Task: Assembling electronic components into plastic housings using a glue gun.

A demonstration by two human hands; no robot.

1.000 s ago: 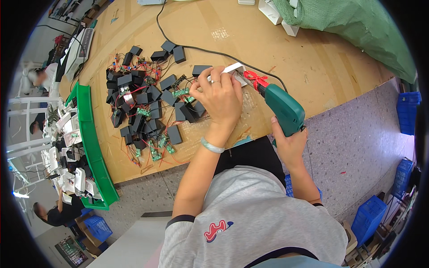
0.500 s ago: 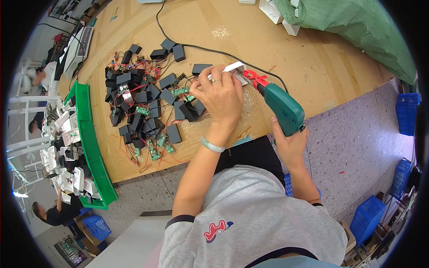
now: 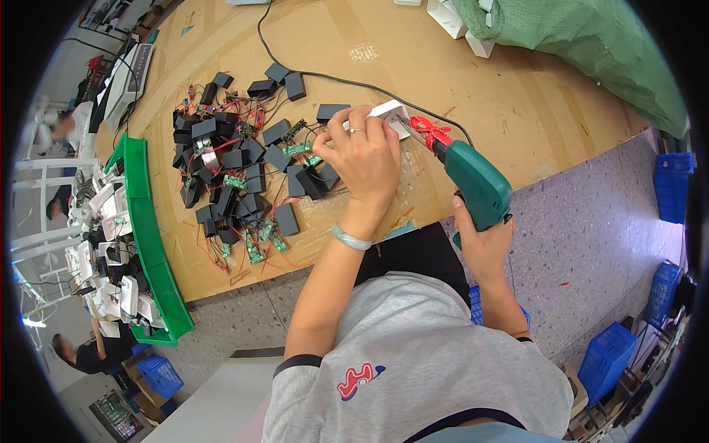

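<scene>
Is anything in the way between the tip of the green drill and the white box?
Nothing visible is. The green drill in the right hand points its tip straight at the white box, which the left hand holds on the table.

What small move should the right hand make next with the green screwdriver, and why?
Probably press the green electric screwdriver straight down into the white plastic part. Its red tip already meets the part's edge, the left hand pins the part on the wooden table, and the right hand grips the handle, so both seem lined up.
</scene>
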